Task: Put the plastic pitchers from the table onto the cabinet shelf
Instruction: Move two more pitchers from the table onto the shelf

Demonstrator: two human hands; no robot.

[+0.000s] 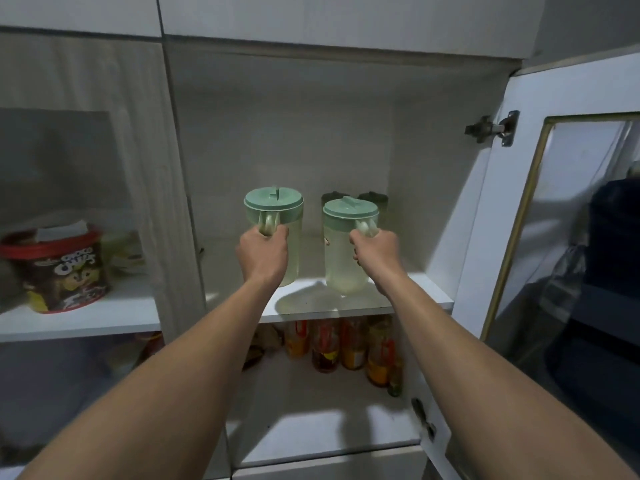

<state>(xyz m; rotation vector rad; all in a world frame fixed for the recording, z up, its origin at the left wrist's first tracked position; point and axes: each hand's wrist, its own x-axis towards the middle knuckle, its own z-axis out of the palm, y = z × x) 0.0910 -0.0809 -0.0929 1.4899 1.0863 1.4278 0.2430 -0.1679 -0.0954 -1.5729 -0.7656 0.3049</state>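
Two translucent plastic pitchers with pale green lids are at the open cabinet's middle shelf [426, 292]. My left hand [263, 252] grips the handle of the left pitcher [275, 211], whose base is at the shelf surface. My right hand [375, 249] grips the handle of the right pitcher [346, 251], which stands near the shelf's front edge. Both pitchers are upright. Behind the right one, two more green-lidded pitchers [372, 199] stand at the back of the shelf, mostly hidden.
The cabinet door [512, 237] with a glass panel hangs open on the right. Several bottles [349, 344] fill the shelf below. Left of the divider, a chocolate cereal tub [62, 271] sits on another shelf behind a glass panel.
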